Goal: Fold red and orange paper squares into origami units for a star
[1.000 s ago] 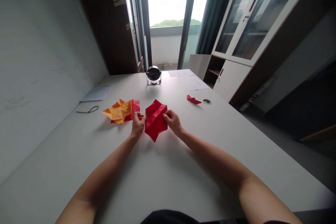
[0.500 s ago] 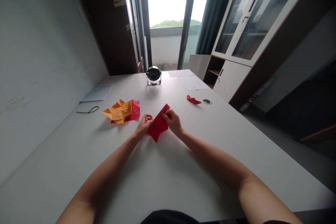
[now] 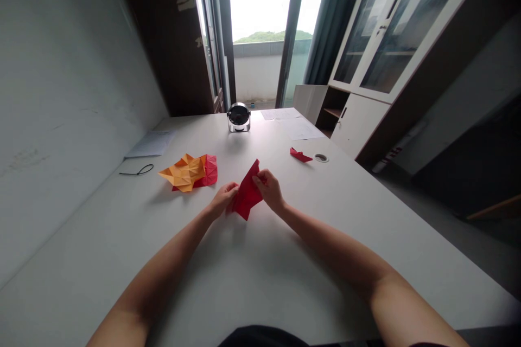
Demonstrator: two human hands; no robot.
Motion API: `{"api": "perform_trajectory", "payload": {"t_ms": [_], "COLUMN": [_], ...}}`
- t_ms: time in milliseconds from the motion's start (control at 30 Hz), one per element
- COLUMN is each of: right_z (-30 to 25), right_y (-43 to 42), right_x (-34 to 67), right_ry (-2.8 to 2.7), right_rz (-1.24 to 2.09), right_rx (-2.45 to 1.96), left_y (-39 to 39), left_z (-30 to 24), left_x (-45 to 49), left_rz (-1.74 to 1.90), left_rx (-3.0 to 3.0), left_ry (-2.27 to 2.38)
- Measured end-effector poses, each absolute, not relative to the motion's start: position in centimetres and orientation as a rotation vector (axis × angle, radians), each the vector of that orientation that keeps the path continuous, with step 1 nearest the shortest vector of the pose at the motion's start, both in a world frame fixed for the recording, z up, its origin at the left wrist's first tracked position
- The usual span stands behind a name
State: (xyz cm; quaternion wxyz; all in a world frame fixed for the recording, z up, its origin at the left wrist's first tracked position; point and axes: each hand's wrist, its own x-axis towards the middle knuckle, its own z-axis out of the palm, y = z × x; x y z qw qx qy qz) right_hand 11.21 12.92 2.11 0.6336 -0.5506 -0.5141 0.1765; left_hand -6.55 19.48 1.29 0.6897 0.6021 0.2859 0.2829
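Note:
A sheet of red origami paper (image 3: 247, 194), partly folded and with a point hanging down, is held over the middle of the table. My left hand (image 3: 223, 197) pinches its left edge between thumb and fingers. On the opposite side, my right hand (image 3: 269, 188) grips the paper near its right edge, thumb on the face toward me. To the left lies a creased, opened-out orange paper (image 3: 183, 172) on top of a creased red paper (image 3: 211, 169). A small folded red paper piece (image 3: 300, 155) rests off to the right.
A round black device on a metal stand (image 3: 239, 117) stands at the table's far end. White sheets (image 3: 301, 129) lie at the far right, and a paper stack (image 3: 150, 144) sits by the wall. A black cord loop (image 3: 138, 170) and a round cable hole (image 3: 321, 158) also show.
The red paper has tilted and turned between my hands, its lower point shifting slightly right. My left fingers have closed more tightly on its left edge; my right hand has barely moved.

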Motion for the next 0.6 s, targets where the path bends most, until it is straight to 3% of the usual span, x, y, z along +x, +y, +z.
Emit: {"api": "perform_trajectory", "payload": {"t_ms": [167, 467, 600], "right_z": [2.4, 1.8, 1.2], "right_y": [12.9, 14.2, 14.6], "right_x": [11.0, 13.7, 13.6], "right_ry": [-1.190, -1.006, -0.952], "right_rz": [0.397, 0.296, 0.524], "right_rx": [-1.209, -1.214, -1.134], "left_y": [20.3, 25.2, 26.0], "left_z": [0.7, 0.3, 0.5], "left_x": [-6.6, -8.7, -9.4], "left_rz": [0.705, 1.309, 1.398], "left_rx": [1.339, 0.970, 0.852], "left_ry": [0.654, 0.791, 0.770]}}
